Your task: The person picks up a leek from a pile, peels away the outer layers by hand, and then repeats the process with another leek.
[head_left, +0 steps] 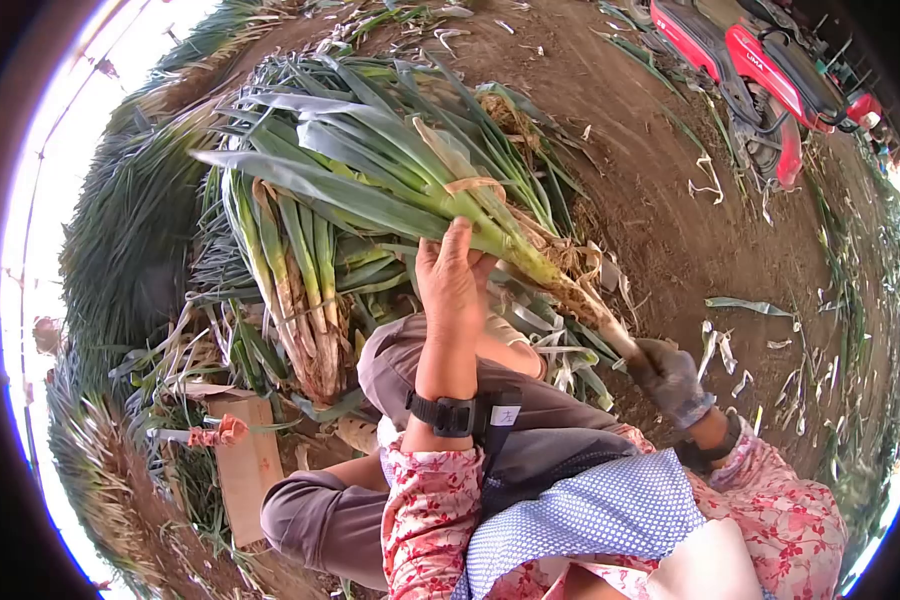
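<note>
At the far left, a deep heap of leek greens [130,220] slopes down, its long leaves trailing toward the ground. In front of it, low down, lies a flat piece of cardboard [247,465], with a crumpled orange-red scrap [232,430] beside its upper part. Further right, a group of leeks with yellowish stems [295,300] rests with its brownish root ends toward the seated person, against a broad pile of leaves [300,85]. At the middle, the bare left hand [452,285] has its grip on a long leek [542,268], thumb and fingers at the stem just below where the leaves fan out to the upper left; some of the fingers are hidden behind. The leek slants down to the right, held up in front of the person's knees, a dry brownish strip across its upper stem. At its pale lower end, the right hand [670,382], in a dirty grey glove, has its grip closed around the stem. Beyond, the bare soil [670,215] carries scattered leaf scraps [748,305], and at the upper right stands a red-and-black machine [770,75].
</note>
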The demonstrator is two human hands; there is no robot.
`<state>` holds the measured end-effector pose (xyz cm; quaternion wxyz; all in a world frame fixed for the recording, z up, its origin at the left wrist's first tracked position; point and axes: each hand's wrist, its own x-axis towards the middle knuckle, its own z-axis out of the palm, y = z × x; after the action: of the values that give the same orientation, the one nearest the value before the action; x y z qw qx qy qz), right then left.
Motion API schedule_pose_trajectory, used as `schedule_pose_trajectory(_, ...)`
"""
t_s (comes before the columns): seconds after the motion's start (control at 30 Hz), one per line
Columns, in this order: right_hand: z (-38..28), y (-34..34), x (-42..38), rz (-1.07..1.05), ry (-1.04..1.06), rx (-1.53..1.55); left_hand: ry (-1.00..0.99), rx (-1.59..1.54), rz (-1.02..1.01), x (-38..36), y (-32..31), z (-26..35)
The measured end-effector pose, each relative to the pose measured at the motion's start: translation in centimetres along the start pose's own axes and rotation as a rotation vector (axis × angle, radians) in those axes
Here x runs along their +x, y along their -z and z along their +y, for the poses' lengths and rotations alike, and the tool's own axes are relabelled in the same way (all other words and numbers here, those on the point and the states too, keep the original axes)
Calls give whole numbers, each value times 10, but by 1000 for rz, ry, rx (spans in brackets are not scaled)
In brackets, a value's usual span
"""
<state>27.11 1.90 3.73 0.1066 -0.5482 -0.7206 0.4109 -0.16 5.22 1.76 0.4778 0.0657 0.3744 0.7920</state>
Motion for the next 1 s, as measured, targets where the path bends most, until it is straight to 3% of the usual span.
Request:
schedule_pose_trajectory(0.3,5,-49,17,-236,-52,383,-130,-28,144,25,40,7)
schedule_pose_trajectory(0.47,-1,-57,18,-426,-118,653,58,-180,448,30,38,4)
schedule_pose_trajectory(0.57,-14,-57,23,-471,-133,826,314,-52,315,42,64,-14)
schedule_pose_trajectory(0.6,-34,-46,27,-492,-133,867,390,109,368,33,49,-16)
schedule_pose_trajectory(0.63,-46,-38,34,-513,-131,908,507,311,181,27,51,-28)
schedule_pose_trajectory(0.67,-36,-45,48,-604,-128,1051,529,400,137,19,48,-33)
schedule_pose_trajectory(0.77,-44,-59,85,-560,-169,1314,575,678,-2,0,37,-36)
schedule_pose_trajectory(0.8,-44,-49,88,-696,-86,1335,585,768,-51,-1,34,-35)
schedule_pose_trajectory(0.83,-47,-44,83,-493,-212,1256,456,831,-38,2,35,-34)
schedule_pose_trajectory(0.9,-44,-42,78,-307,-228,1109,206,935,-7,7,43,-25)
schedule_pose_trajectory(0.97,-21,-31,63,-432,-146,1026,47,374,184,12,38,-15)
schedule_pose_trajectory(1.0,-14,-27,56,-497,-104,987,78,208,198,10,30,-4)
